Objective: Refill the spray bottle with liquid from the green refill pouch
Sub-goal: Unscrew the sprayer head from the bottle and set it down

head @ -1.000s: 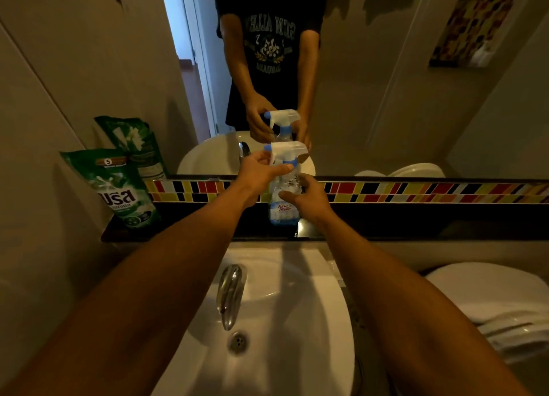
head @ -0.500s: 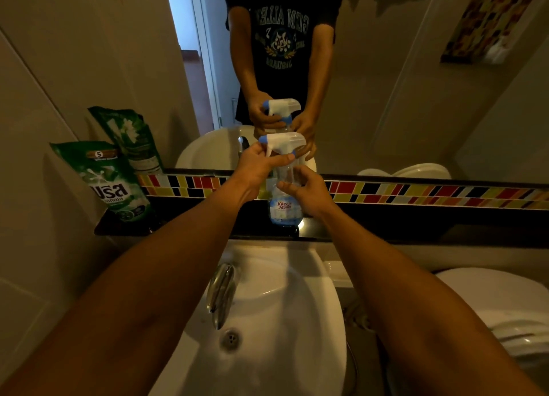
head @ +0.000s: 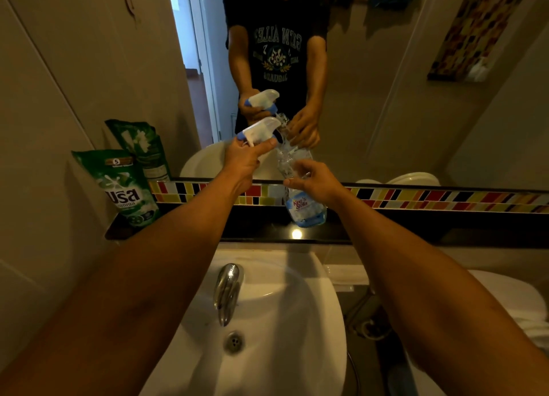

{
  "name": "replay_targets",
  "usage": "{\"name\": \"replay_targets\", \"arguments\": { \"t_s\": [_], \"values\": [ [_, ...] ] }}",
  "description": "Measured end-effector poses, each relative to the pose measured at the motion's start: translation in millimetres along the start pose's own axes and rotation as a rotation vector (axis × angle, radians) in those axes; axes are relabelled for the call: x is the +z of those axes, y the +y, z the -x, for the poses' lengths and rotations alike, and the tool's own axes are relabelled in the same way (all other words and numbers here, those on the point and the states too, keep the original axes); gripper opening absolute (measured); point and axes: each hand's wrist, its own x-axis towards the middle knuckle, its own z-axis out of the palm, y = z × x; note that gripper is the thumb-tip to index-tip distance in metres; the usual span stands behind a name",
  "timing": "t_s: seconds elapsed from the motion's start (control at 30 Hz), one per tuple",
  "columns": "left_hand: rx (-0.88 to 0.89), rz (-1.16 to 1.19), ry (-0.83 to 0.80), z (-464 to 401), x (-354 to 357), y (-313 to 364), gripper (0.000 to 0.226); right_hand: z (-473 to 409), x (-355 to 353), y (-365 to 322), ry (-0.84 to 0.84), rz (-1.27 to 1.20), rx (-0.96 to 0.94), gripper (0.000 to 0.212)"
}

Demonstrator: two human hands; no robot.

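Two hands are working at once: our left hand [head: 246, 161] is gripping the white-and-blue plastic trigger spray head [head: 261, 130], now tipping away from the neck, while our right hand [head: 315, 177] is clamping the clear plastic spray bottle [head: 300, 199], now lifted and tilting above the black ledge [head: 386, 226] where it stood a second ago. We are judging the head nearly unscrewed, while the green refill pouch [head: 124, 188] is waiting untouched on the ledge's left end.
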Motion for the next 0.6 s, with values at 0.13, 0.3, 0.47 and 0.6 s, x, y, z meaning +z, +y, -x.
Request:
{"name": "replay_targets", "arguments": {
  "t_s": [0.13,0.3,0.47,0.6],
  "values": [
    [-0.003,0.040,0.036,0,-9,12,0.062,6,-2,-2,0.013,0.041,0.008,0.053],
    [0.006,0.069,0.079,-1,-20,26,0.066,13,0,0,0.026,0.070,0.040,0.062],
    [-0.027,0.058,0.093,-1,-33,38,0.066,21,0,0,0.045,0.087,0.068,0.055],
    [-0.030,0.069,0.108,2,-38,48,0.059,28,-1,0,0.055,0.079,0.088,0.048]
  ]
}}
